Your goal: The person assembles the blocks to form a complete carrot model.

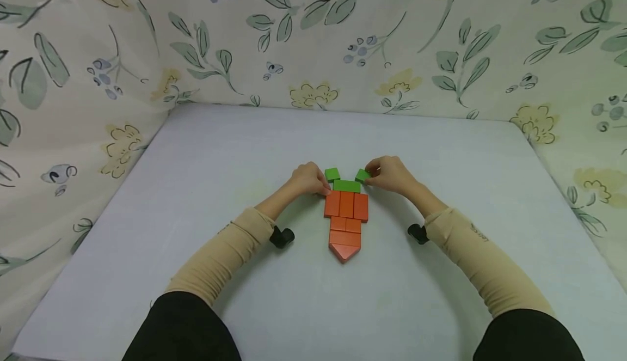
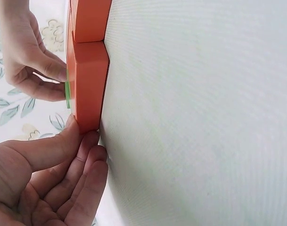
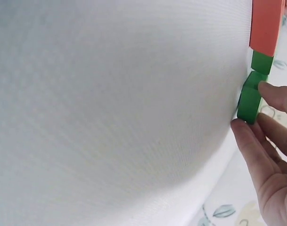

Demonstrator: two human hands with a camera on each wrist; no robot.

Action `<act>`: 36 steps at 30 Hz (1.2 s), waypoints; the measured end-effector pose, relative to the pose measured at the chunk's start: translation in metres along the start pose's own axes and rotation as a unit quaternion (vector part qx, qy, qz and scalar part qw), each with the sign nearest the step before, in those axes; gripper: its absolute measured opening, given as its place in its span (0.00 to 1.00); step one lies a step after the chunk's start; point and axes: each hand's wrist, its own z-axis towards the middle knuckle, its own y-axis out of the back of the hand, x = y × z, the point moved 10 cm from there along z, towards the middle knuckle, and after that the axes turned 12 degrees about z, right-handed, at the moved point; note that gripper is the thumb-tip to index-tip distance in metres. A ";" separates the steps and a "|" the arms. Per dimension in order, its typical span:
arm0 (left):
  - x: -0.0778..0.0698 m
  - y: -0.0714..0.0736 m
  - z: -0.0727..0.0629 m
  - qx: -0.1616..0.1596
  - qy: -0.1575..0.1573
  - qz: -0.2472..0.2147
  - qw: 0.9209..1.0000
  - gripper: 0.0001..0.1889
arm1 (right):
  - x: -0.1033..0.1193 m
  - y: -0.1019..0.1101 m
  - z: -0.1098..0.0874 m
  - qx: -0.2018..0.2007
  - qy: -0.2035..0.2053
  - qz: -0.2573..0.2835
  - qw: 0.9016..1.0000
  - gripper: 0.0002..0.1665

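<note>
Orange and green blocks lie together in a carrot-like shape on the white table. In the head view, three upright orange blocks (image 1: pixel 346 205) form its top, smaller orange pieces come below, and an orange triangular block (image 1: pixel 344 252) points toward me. Against the top edge sits a green rectangular block (image 1: pixel 346 186). At its upper left is a small green block (image 1: pixel 332 174). My right hand (image 1: pixel 392 176) pinches another green block (image 3: pixel 250 99), which is tilted at the upper right. My left hand (image 1: pixel 307 178) touches the far end of the leftmost orange block (image 2: pixel 90 89) with thumb and fingertips.
The white table (image 1: pixel 220 148) spreads around the blocks. A floral-patterned cloth (image 1: pixel 318 40) hangs behind it and along both sides. A black camera (image 1: pixel 282 237) is on my left wrist and another black camera (image 1: pixel 418 233) on my right.
</note>
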 end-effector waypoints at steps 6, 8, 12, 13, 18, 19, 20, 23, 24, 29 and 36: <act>-0.001 0.001 0.001 0.001 0.000 -0.004 1.000 0.07 | 0.002 0.000 -0.003 -0.006 0.009 0.009 1.000 0.17; -0.001 0.001 0.001 0.001 -0.001 -0.004 1.000 0.07 | 0.002 0.000 -0.004 -0.007 0.010 0.008 1.000 0.17; -0.001 0.001 0.001 0.003 -0.002 -0.003 1.000 0.07 | 0.002 -0.001 -0.004 -0.006 0.009 0.009 1.000 0.17; -0.001 0.001 0.001 0.003 -0.002 -0.002 1.000 0.07 | 0.002 -0.001 -0.005 -0.006 0.009 0.009 1.000 0.17; -0.002 0.002 0.001 -0.002 -0.008 0.005 1.000 0.07 | 0.002 -0.001 -0.005 -0.004 0.011 0.005 1.000 0.17; -0.002 0.002 0.001 -0.004 -0.009 0.005 1.000 0.07 | 0.002 -0.001 -0.005 -0.004 0.012 0.005 1.000 0.17; -0.002 0.002 0.001 -0.005 -0.010 0.006 1.000 0.07 | 0.002 -0.001 -0.005 -0.003 0.013 0.004 1.000 0.17; -0.003 0.001 0.000 -0.008 -0.013 0.005 1.000 0.07 | 0.002 -0.001 -0.005 0.000 0.012 0.004 1.000 0.18; -0.003 0.001 0.000 -0.009 -0.014 0.004 1.000 0.07 | 0.001 -0.002 -0.005 0.001 0.011 0.004 1.000 0.18; -0.005 0.001 -0.002 -0.010 -0.014 0.005 1.000 0.07 | 0.000 -0.004 -0.005 0.007 0.005 0.005 1.000 0.19; -0.006 0.001 -0.003 -0.013 -0.018 0.013 1.000 0.06 | -0.003 -0.005 -0.005 0.009 -0.003 0.003 1.000 0.20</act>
